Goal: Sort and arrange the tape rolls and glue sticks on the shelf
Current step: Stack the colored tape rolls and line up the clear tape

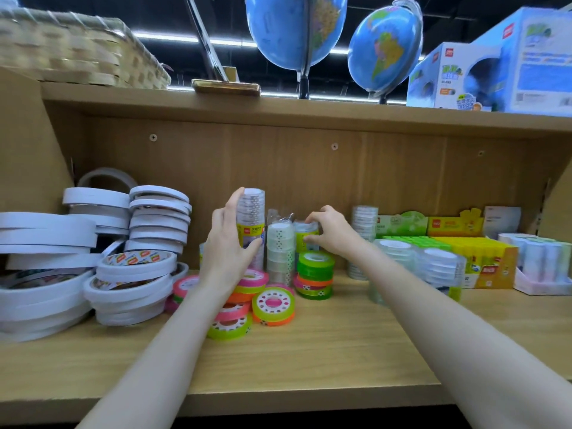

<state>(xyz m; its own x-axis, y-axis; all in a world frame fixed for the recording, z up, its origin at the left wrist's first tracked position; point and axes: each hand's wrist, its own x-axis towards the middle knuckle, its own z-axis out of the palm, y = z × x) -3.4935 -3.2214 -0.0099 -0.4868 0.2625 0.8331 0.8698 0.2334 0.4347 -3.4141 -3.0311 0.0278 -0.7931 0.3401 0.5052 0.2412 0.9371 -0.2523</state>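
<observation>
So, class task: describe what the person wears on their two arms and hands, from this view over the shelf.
Nothing is worn. The left hand and right hand are gloveless, and both forearms are bare to the frame's lower edge: no sleeves, watch, bracelets or rings show. Fingernail details are too small to make out.

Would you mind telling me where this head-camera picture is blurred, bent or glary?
Head view: the woven basket at top left is smeared by blur; the upper shelf board bows from wide-angle distortion; ceiling strip lights glare behind the globes; both hands, left and right, and the coloured tape rolls look fairly sharp.
</observation>
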